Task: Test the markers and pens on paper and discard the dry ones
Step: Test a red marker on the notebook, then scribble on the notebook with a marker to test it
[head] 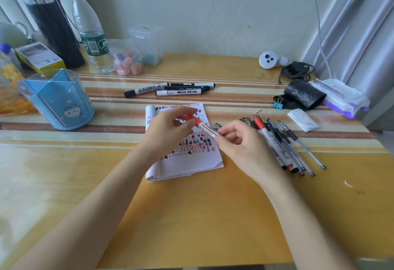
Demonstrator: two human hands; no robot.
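Right now I am holding a marker [206, 129] just above the paper [191, 164], with both hands on it. My left hand [168, 131] is pinching the red cap [189, 117] between thumb and fingertips. My right hand [241, 143] is gripping the other end of the white barrel, fingers curled round it. The marker is lying slanted, with the cap end up to the left and the barrel running down to the right. Whether the cap is fully seated I cannot tell. The paper is lying folded on the table [202, 216] under my hands, its top sheet crowded with black, red and blue test marks. Just right of my right hand, pens [284, 145] are lying side by side in a row, with one red-capped marker among them. Behind the paper and apart from it, black markers [170, 91] are sitting in a small cluster. A blue holder [57, 99] is standing at the left.
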